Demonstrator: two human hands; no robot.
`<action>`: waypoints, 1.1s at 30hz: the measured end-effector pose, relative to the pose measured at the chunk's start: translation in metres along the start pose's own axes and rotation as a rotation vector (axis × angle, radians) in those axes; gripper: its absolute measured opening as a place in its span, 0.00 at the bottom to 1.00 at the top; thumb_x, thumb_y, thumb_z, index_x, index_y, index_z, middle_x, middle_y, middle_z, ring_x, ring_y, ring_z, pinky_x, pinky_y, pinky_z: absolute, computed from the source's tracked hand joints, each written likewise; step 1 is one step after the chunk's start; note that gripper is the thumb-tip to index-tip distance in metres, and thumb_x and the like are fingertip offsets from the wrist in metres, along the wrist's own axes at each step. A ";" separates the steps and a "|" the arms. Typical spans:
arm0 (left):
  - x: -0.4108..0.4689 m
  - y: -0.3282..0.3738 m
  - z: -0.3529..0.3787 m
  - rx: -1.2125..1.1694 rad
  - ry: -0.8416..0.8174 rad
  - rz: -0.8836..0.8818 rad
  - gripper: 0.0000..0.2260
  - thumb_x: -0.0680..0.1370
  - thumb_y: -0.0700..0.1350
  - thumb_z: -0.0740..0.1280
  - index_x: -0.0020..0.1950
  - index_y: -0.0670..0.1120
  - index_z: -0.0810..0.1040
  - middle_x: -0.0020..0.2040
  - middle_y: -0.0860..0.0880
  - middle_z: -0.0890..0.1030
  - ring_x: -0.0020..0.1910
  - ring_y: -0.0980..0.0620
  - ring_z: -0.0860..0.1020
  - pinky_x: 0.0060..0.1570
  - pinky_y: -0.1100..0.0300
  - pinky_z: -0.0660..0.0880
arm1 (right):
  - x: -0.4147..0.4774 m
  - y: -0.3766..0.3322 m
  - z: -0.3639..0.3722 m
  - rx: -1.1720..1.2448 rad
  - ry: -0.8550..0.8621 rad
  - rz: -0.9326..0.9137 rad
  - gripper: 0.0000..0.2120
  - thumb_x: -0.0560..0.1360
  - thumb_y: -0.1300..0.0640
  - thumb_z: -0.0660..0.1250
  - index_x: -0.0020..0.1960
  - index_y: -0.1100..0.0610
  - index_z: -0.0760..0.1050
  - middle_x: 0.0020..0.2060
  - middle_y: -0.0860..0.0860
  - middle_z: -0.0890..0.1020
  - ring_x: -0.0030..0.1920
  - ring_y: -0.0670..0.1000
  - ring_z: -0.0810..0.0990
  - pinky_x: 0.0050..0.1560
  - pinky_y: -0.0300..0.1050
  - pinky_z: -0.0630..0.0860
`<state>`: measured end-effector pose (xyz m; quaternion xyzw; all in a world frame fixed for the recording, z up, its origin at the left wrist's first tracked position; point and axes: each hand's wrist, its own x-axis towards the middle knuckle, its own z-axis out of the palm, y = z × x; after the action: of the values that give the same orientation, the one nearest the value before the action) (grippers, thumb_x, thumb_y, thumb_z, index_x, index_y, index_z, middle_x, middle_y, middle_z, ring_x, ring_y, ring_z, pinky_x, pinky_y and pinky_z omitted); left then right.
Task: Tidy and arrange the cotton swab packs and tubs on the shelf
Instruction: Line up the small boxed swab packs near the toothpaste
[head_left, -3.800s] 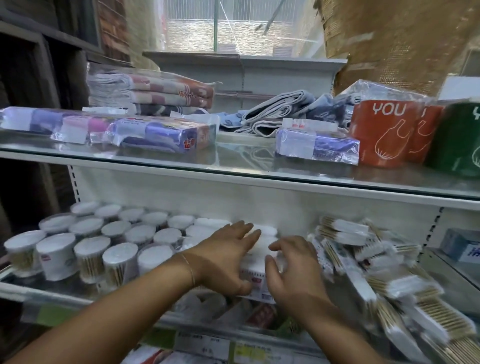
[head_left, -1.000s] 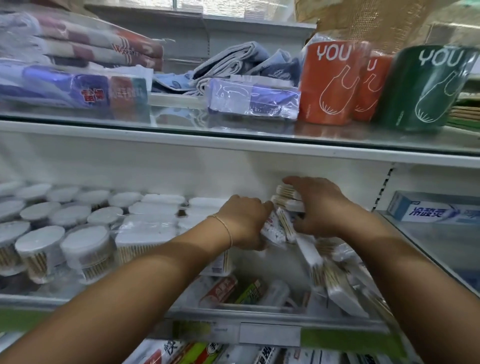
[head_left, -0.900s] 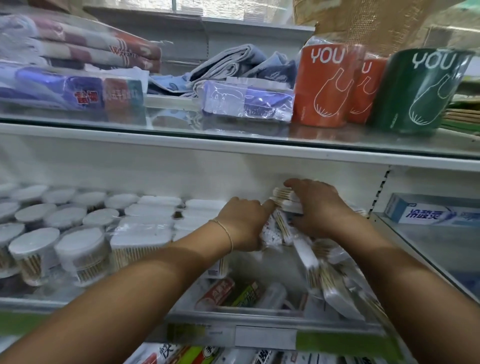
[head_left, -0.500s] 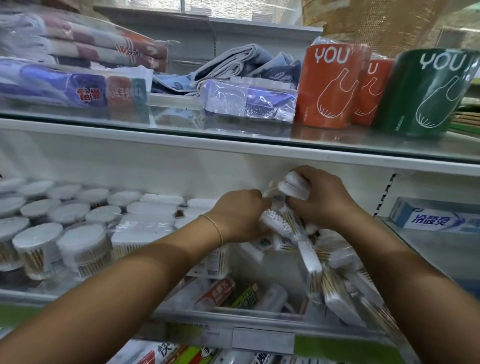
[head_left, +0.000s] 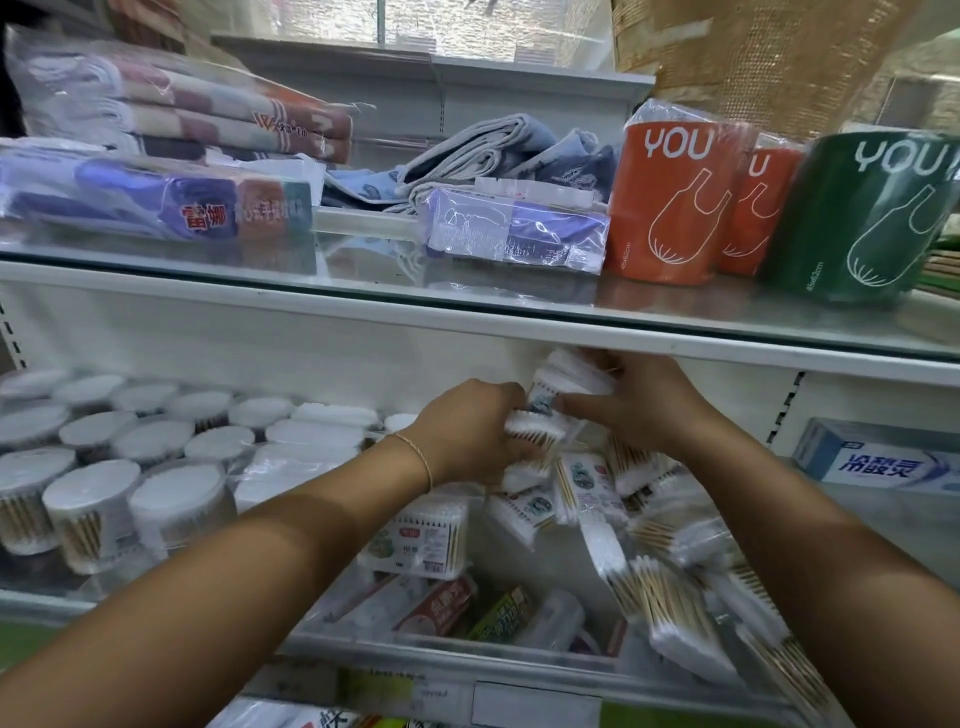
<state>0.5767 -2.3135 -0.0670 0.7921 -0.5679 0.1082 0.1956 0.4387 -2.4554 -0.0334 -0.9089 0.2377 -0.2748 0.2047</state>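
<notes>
shop shelf under glass shelf | left hand grips cotton swab pack, fingertips hidden behind it | right hand clasps upper swab packs at shelf back | round tubs left | loose packs right, blurred

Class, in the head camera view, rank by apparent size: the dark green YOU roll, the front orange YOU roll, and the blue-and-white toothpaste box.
1. Dark green YOU roll and front orange YOU roll: look alike, unranked.
2. Blue-and-white toothpaste box, smallest, though partly cut off.
</notes>
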 end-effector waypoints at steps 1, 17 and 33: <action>0.000 0.000 0.001 -0.026 0.001 -0.012 0.22 0.74 0.56 0.73 0.61 0.47 0.73 0.54 0.44 0.81 0.53 0.43 0.78 0.43 0.57 0.69 | 0.001 0.000 0.001 0.012 0.004 -0.001 0.33 0.67 0.47 0.79 0.68 0.53 0.74 0.63 0.49 0.79 0.63 0.51 0.77 0.61 0.41 0.71; 0.005 -0.004 0.003 -0.123 0.018 -0.008 0.42 0.68 0.56 0.76 0.76 0.50 0.59 0.66 0.45 0.66 0.58 0.43 0.76 0.56 0.56 0.74 | 0.006 -0.004 0.016 0.027 -0.151 -0.128 0.21 0.76 0.47 0.70 0.68 0.48 0.75 0.61 0.45 0.80 0.59 0.44 0.78 0.61 0.39 0.72; 0.022 0.000 -0.010 0.183 -0.218 0.050 0.26 0.70 0.61 0.72 0.61 0.47 0.74 0.55 0.46 0.77 0.53 0.46 0.76 0.55 0.58 0.69 | 0.001 -0.002 0.022 -0.108 -0.259 -0.099 0.30 0.68 0.53 0.76 0.68 0.51 0.73 0.56 0.49 0.79 0.47 0.46 0.78 0.42 0.28 0.70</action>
<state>0.5842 -2.3283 -0.0490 0.7994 -0.5930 0.0775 0.0569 0.4531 -2.4491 -0.0483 -0.9570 0.1784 -0.1518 0.1708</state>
